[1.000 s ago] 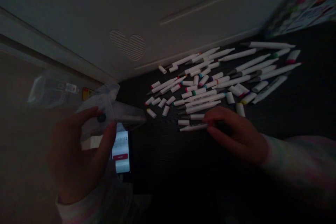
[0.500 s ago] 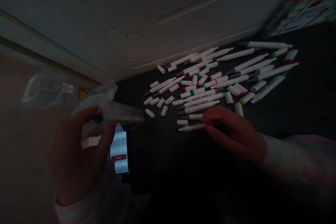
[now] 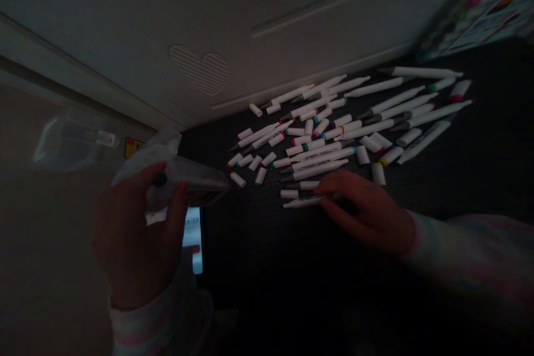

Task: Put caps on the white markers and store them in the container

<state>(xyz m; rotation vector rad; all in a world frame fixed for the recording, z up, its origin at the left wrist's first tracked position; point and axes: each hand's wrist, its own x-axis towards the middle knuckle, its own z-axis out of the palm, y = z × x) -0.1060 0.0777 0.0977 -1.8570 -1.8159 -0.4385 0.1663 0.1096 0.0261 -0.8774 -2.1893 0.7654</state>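
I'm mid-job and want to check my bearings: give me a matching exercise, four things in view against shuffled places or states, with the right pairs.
1. Left hand
2. Right hand
3. Phone
4. Striped heart

A. Lit up
B. Fingers at a white marker
C. On the pale panel
D. Fingers by the clear plastic case

Pairs: 1-D, 2-B, 3-A, 4-C

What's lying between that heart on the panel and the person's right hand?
In the head view, scattered white markers and loose caps on the dark tabletop lie between the heart and the right hand.
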